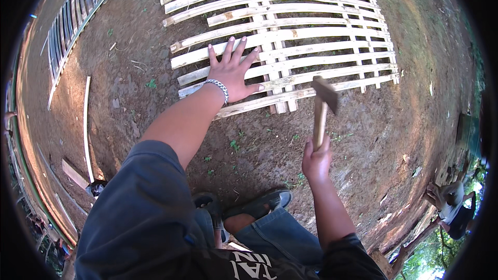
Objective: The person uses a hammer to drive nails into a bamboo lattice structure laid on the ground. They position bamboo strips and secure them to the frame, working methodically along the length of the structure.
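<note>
A panel of pale split-bamboo slats [311,35] lies on the ground in front of me, its slats running across several lengthwise strips. My left hand [232,72] rests on the slats near their left ends, fingers spread, a chain bracelet on the wrist. My right hand [317,161] is wrapped round the wooden handle of a hammer [321,116]. The dark metal head is raised just beyond the hand, and in the picture it overlaps the nearest slat close to its right part. I cannot tell how high it is above the slat.
Another slatted panel [78,13] lies at the far left. A thin pale strip [87,124] and a short board [74,173] lie on the bare soil to the left. My feet in dark shoes [259,205] stand close to the near slat. A person [452,205] is at the far right.
</note>
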`<state>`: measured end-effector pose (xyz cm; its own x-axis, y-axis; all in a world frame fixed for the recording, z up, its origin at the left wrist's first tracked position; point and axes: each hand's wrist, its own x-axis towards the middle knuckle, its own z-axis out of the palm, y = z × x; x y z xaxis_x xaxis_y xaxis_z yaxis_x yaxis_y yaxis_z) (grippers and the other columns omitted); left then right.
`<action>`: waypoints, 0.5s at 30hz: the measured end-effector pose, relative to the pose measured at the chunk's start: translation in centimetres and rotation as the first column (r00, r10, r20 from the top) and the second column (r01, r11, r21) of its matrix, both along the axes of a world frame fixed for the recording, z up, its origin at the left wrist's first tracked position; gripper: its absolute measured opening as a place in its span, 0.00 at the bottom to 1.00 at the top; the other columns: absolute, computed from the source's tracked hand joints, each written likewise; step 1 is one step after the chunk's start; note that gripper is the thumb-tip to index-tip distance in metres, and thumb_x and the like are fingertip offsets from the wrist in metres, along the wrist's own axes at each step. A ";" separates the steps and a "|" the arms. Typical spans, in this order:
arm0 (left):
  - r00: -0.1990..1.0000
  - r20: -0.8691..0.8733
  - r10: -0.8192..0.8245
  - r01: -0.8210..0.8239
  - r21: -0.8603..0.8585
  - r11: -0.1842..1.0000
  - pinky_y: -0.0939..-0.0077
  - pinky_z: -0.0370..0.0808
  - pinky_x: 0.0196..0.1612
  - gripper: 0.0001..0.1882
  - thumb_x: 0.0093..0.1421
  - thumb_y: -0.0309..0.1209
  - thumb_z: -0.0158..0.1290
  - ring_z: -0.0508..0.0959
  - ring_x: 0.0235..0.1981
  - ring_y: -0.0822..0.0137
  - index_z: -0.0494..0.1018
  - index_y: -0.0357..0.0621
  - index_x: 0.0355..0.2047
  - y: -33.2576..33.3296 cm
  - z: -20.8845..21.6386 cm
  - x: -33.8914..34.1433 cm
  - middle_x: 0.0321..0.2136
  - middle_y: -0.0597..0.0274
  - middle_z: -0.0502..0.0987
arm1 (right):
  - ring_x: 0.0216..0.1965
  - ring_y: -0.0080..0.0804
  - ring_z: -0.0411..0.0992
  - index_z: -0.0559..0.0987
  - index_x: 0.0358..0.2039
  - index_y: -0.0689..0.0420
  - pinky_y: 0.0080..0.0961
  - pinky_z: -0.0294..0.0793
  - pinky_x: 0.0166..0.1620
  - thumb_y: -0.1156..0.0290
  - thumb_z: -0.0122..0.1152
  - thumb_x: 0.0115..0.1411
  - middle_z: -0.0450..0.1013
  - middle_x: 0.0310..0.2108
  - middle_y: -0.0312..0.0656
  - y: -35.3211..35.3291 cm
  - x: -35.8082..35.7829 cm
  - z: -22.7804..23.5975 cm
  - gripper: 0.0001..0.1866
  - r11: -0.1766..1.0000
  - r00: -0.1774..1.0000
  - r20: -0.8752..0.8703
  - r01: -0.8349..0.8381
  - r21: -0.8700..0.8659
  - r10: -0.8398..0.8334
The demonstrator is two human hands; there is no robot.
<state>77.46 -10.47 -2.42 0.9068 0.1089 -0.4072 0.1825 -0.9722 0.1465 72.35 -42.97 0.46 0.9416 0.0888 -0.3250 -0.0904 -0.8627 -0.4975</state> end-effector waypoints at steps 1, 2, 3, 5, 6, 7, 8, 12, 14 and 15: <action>1.000 -0.004 -0.002 0.002 -0.004 1.000 0.24 0.27 0.72 0.55 0.59 0.69 0.54 0.31 0.79 0.49 0.43 0.68 0.78 -0.1 -0.2 0.1 0.80 0.56 0.34 | 0.32 0.64 0.81 0.69 0.60 0.56 0.54 0.82 0.39 0.66 0.60 0.69 0.81 0.33 0.59 0.5 0.6 0.2 0.22 0.986 0.966 -0.256 0.001 -0.169 -0.045; 1.000 -0.005 0.001 -0.001 -0.002 1.000 0.24 0.27 0.72 0.55 0.59 0.69 0.54 0.31 0.79 0.50 0.43 0.68 0.78 -0.1 -0.1 0.1 0.80 0.57 0.34 | 0.33 0.64 0.81 0.69 0.60 0.57 0.54 0.82 0.39 0.66 0.60 0.69 0.81 0.33 0.59 0.2 0.8 0.2 0.22 0.976 0.971 -0.235 -0.090 -0.197 0.042; 1.000 -0.005 0.003 -0.003 -0.001 1.000 0.24 0.27 0.72 0.55 0.58 0.69 0.54 0.31 0.79 0.50 0.43 0.68 0.78 0.0 0.0 0.0 0.80 0.57 0.34 | 0.33 0.64 0.81 0.69 0.60 0.57 0.55 0.82 0.39 0.66 0.60 0.68 0.80 0.32 0.60 -0.4 1.2 0.0 0.22 0.957 0.967 -0.218 -0.179 -0.228 0.129; 1.000 -0.005 0.007 -0.007 0.000 1.000 0.24 0.28 0.72 0.55 0.58 0.69 0.54 0.31 0.79 0.50 0.43 0.68 0.78 0.0 0.1 -0.1 0.80 0.57 0.34 | 0.35 0.64 0.81 0.69 0.59 0.57 0.55 0.81 0.41 0.65 0.60 0.68 0.80 0.32 0.60 -0.1 1.8 1.0 0.22 0.947 0.961 -0.183 -0.245 -0.210 0.208; 1.000 -0.003 0.009 -0.009 0.000 1.000 0.24 0.28 0.72 0.55 0.58 0.69 0.54 0.31 0.79 0.50 0.43 0.68 0.78 0.1 0.1 -0.1 0.80 0.57 0.34 | 0.35 0.65 0.81 0.69 0.59 0.57 0.55 0.81 0.41 0.65 0.60 0.68 0.80 0.32 0.60 -0.1 1.6 0.8 0.22 0.966 0.977 -0.120 -0.193 -0.169 0.174; 1.000 -0.002 0.011 -0.011 0.001 1.000 0.24 0.28 0.72 0.55 0.58 0.69 0.54 0.31 0.79 0.50 0.43 0.67 0.78 0.1 0.1 -0.2 0.80 0.56 0.34 | 0.35 0.65 0.80 0.69 0.59 0.57 0.55 0.81 0.42 0.65 0.59 0.69 0.80 0.32 0.60 -0.1 1.2 0.5 0.22 0.982 0.989 -0.059 -0.144 -0.124 0.137; 1.000 -0.004 0.008 -0.008 -0.002 1.000 0.24 0.28 0.72 0.55 0.58 0.69 0.54 0.31 0.79 0.50 0.44 0.67 0.78 0.0 0.1 -0.1 0.80 0.56 0.34 | 0.35 0.66 0.80 0.69 0.59 0.57 0.55 0.81 0.42 0.64 0.59 0.69 0.80 0.32 0.59 0.0 0.9 0.5 0.21 0.992 0.996 0.004 -0.091 -0.082 0.091; 1.000 0.008 0.002 -0.002 -0.008 1.000 0.24 0.28 0.72 0.55 0.58 0.68 0.55 0.32 0.79 0.49 0.45 0.67 0.78 -0.2 0.1 -0.1 0.79 0.56 0.35 | 0.34 0.66 0.80 0.67 0.60 0.59 0.56 0.81 0.41 0.64 0.58 0.70 0.80 0.31 0.59 -0.9 1.2 -0.6 0.23 0.921 0.955 -0.165 -0.284 -0.269 0.246; 1.000 0.021 0.005 -0.005 0.003 1.000 0.24 0.27 0.72 0.55 0.58 0.69 0.54 0.32 0.79 0.49 0.44 0.67 0.78 0.1 -0.2 -0.1 0.79 0.56 0.35 | 0.35 0.66 0.80 0.67 0.61 0.59 0.56 0.81 0.42 0.64 0.58 0.70 0.80 0.33 0.60 -0.4 0.9 0.7 0.23 0.951 0.967 -0.122 -0.246 -0.186 0.225; 1.000 0.015 0.010 -0.010 0.011 1.000 0.24 0.27 0.72 0.55 0.58 0.69 0.54 0.32 0.79 0.49 0.44 0.67 0.78 0.4 -0.2 -0.3 0.79 0.56 0.34 | 0.36 0.67 0.80 0.66 0.61 0.59 0.56 0.81 0.43 0.64 0.58 0.70 0.80 0.33 0.61 1.1 1.0 1.9 0.23 0.973 0.977 -0.098 -0.201 -0.115 0.191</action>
